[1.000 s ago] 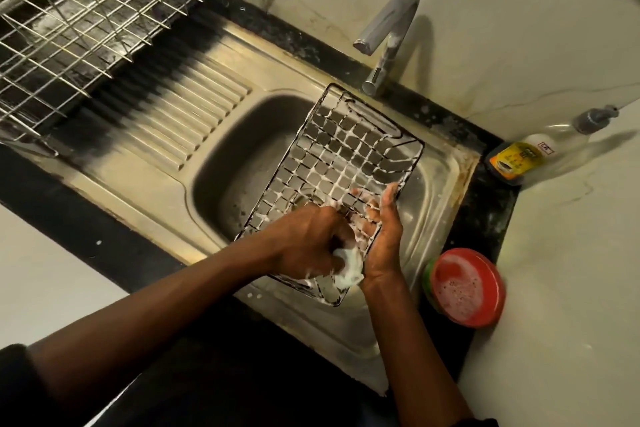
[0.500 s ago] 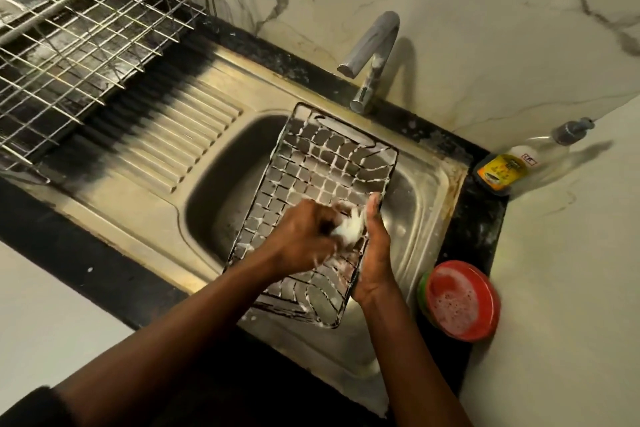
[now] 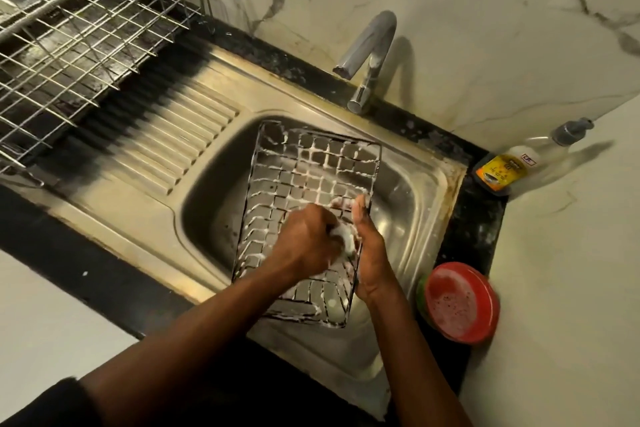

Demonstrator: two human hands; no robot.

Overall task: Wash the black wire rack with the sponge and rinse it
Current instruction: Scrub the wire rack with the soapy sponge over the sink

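L fingers (image 3: 326, 236) grip sponge (image 3: 347, 240) — R fingers (image 3: 360, 215) hold rack (image 3: 313, 163).

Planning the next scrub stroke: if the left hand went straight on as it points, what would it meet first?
Probably the right hand, gripping the right edge of the black wire rack; the soapy sponge in the left hand sits almost against it.
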